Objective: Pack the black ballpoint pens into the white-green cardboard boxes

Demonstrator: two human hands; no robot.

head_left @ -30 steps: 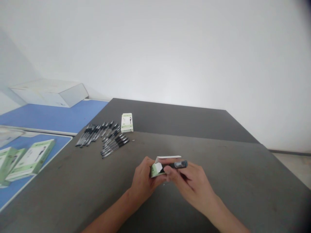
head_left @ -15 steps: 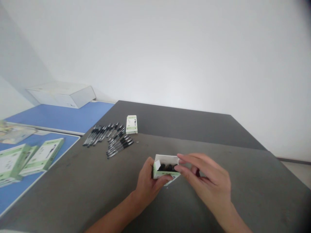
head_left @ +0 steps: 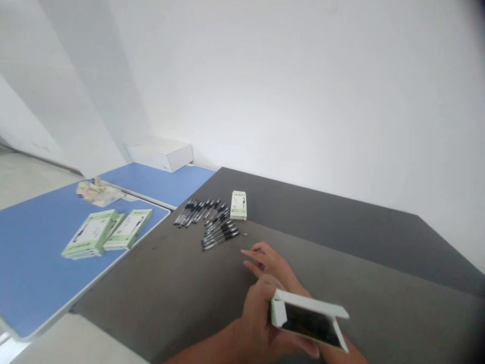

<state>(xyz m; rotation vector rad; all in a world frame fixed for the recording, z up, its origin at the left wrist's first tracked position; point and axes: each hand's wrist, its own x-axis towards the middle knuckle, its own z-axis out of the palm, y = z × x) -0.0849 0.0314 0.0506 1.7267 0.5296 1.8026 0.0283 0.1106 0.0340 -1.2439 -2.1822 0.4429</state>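
Note:
My left hand (head_left: 259, 318) is closed round a small green-and-white pen box (head_left: 279, 314). The box's flaps stand open and its mouth faces me; the inside is dark, and I cannot make out what is in it. Beyond it, my right hand (head_left: 271, 263) stretches towards the pens, thumb and fingers apart with nothing visible between them. The left hand and the box partly cover the right forearm. Several black-and-clear pens (head_left: 220, 235) lie in a loose group on the dark table, just past my right fingertips. More pens (head_left: 193, 211) lie in a row behind them.
A closed pen box (head_left: 238, 205) lies beside the pens on the dark table (head_left: 322, 222). To the left, several similar boxes (head_left: 93, 232) rest on a blue table (head_left: 38, 268), with crumpled packaging (head_left: 96, 193) behind them. A white carton (head_left: 159, 151) sits near the wall.
My right hand has left the box's mouth and moved left and forward towards the pens. The box has tipped and shifted right in my left hand. My view has turned left.

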